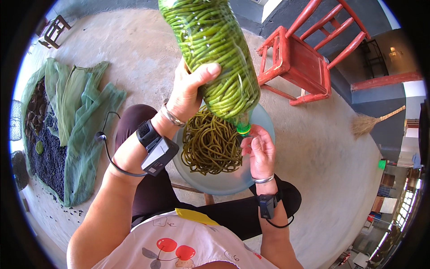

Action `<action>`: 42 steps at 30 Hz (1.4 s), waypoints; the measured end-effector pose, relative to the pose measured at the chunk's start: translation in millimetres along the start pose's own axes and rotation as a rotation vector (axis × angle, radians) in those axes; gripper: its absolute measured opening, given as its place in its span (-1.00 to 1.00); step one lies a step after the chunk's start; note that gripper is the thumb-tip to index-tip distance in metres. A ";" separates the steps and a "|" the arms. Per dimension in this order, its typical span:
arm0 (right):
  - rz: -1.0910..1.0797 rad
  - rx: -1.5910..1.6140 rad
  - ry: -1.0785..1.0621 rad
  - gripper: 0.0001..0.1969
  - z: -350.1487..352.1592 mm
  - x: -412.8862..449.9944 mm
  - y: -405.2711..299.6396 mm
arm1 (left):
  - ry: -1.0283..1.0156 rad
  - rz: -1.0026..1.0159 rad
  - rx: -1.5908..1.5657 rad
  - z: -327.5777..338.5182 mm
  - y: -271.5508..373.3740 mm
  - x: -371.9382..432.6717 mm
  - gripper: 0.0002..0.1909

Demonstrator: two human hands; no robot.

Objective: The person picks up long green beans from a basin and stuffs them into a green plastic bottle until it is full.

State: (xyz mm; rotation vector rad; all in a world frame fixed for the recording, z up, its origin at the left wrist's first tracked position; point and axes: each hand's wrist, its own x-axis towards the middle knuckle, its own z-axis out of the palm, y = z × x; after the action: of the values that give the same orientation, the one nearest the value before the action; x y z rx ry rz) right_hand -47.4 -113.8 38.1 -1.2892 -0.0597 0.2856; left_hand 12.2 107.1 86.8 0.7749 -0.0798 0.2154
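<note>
A large clear plastic bottle packed with long green beans is tilted, its neck slanting down toward me. My left hand grips its side, thumb across the front. At the neck is a green ring. The curled fingers of my right hand are right beside the bottle's mouth; whether they pinch something small is unclear. Below the bottle, a tangled heap of darker, olive-brown long beans lies in a pale translucent basin. The bottle and my hands hide part of the heap.
A red wooden chair stands ahead to the right, with a straw broom beyond it. On the left, green netting lies partly over dark small grains or beans. A small dark stool stands far left.
</note>
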 end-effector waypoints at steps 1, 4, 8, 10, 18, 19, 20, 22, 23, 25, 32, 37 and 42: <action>-0.001 0.001 0.003 -0.67 -1.2 -0.4 1.8 | -0.038 -0.012 0.024 4.3 1.7 -2.3 -0.39; 0.032 -0.051 0.038 -0.61 -1.2 -1.3 3.2 | -0.063 -0.023 0.056 8.2 -1.8 -6.1 -0.34; 0.139 0.229 0.271 -0.38 -34.4 14.8 17.1 | -0.107 -0.064 0.184 10.1 -7.0 -8.6 -0.17; 0.055 0.221 0.298 -0.33 -39.8 26.4 6.7 | -0.135 -0.016 0.279 13.8 -7.3 -10.8 -0.08; -0.112 0.147 0.296 -0.27 15.2 22.6 -21.5 | -0.357 0.043 0.442 33.0 -56.8 -24.6 0.04; -0.104 0.144 0.297 -0.27 9.2 22.7 -20.8 | -0.371 0.044 0.412 34.6 -58.4 -24.4 0.05; -0.130 0.043 0.259 -0.27 -1.3 23.2 -19.3 | -0.364 0.035 0.376 36.2 -59.1 -23.9 0.05; -0.187 -0.206 0.207 -0.25 -20.2 25.3 -20.8 | -0.381 0.020 0.299 39.6 -64.6 -21.1 0.07; -0.184 -0.205 0.215 -0.25 -26.8 24.1 -21.0 | -0.385 0.013 0.297 41.6 -69.0 -23.4 0.07; -0.114 -0.149 0.232 -0.26 -23.0 25.7 -33.8 | -0.351 0.001 0.256 42.8 -76.6 -24.3 0.07; -0.097 0.262 0.456 -0.45 -62.1 24.9 10.7 | -0.539 -0.078 0.568 20.3 -124.1 -36.0 0.06; -0.100 0.163 0.494 -0.48 -71.1 22.1 24.4 | -0.604 -0.040 0.687 15.7 -132.1 -32.7 0.09; -0.173 0.197 0.471 -0.48 -73.9 38.2 49.4 | -0.579 -0.164 0.691 4.1 -138.6 -32.4 0.12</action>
State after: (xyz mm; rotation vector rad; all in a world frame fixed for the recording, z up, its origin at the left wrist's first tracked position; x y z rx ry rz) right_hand -4.4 -161.5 -34.1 -1.1194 0.2513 -0.1612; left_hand 11.4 2.8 -10.1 1.5100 -0.5060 -0.1586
